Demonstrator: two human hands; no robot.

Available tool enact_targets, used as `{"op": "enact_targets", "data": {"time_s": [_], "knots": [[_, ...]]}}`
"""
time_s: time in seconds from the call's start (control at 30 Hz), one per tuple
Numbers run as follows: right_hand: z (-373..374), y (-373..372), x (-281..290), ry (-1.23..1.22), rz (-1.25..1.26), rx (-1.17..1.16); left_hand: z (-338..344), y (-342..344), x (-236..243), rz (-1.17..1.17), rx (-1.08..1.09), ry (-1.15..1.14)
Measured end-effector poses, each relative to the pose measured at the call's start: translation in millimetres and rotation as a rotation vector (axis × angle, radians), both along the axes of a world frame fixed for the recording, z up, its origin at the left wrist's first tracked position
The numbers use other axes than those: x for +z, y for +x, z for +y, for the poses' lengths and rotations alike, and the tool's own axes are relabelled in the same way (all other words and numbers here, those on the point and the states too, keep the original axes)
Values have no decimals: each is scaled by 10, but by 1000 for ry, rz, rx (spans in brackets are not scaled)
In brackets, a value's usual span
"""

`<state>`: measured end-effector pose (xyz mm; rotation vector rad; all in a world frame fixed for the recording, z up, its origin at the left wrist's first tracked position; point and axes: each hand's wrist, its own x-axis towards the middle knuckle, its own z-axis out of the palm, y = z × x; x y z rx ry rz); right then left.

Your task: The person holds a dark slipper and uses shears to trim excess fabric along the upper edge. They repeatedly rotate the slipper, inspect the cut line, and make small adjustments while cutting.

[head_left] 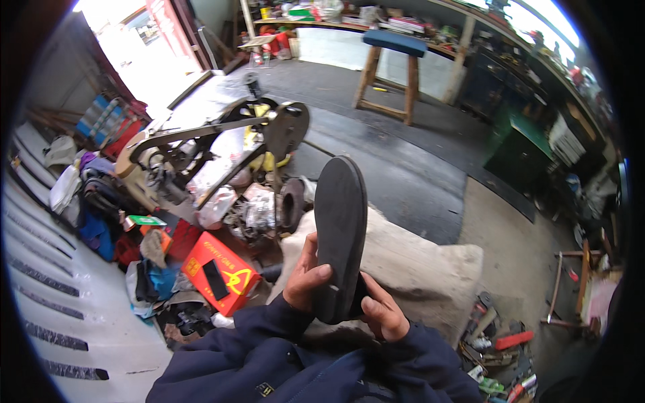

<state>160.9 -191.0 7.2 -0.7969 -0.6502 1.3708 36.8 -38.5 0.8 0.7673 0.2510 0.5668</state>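
Black shoe sole (341,228): between the two hands, in front of the body, flat face toward the viewer; its long axis points away from the wearer, far end leaning slightly right (a second edge shows along that side).
Left hand (306,279): closed on the sole's left edge, thumb across its face.
Right hand (386,310): curled around the near end's right edge, a little lower than the left (some fingertips hidden).
Pale cloth (437,269): spread beneath the sole.
Red box (213,248): left of the hands, dark phone (216,279) on top.

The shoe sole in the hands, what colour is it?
The shoe sole is plain black or very dark grey; the head view shows it best.
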Motion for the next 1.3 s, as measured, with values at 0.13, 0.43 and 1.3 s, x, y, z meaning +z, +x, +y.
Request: {"op": "enact_targets", "data": {"time_s": [0.13,0.43,1.3], "knots": [[-456,49,-77,-154,33,-207,-330,337,20,60,-46,-45],[-949,212,-123,-284,-511,-660,-524,539,-177,138,-45,-180],[-16,632,-148,-357,-973,-673,-372,449,-570,194,-227,70]]}}
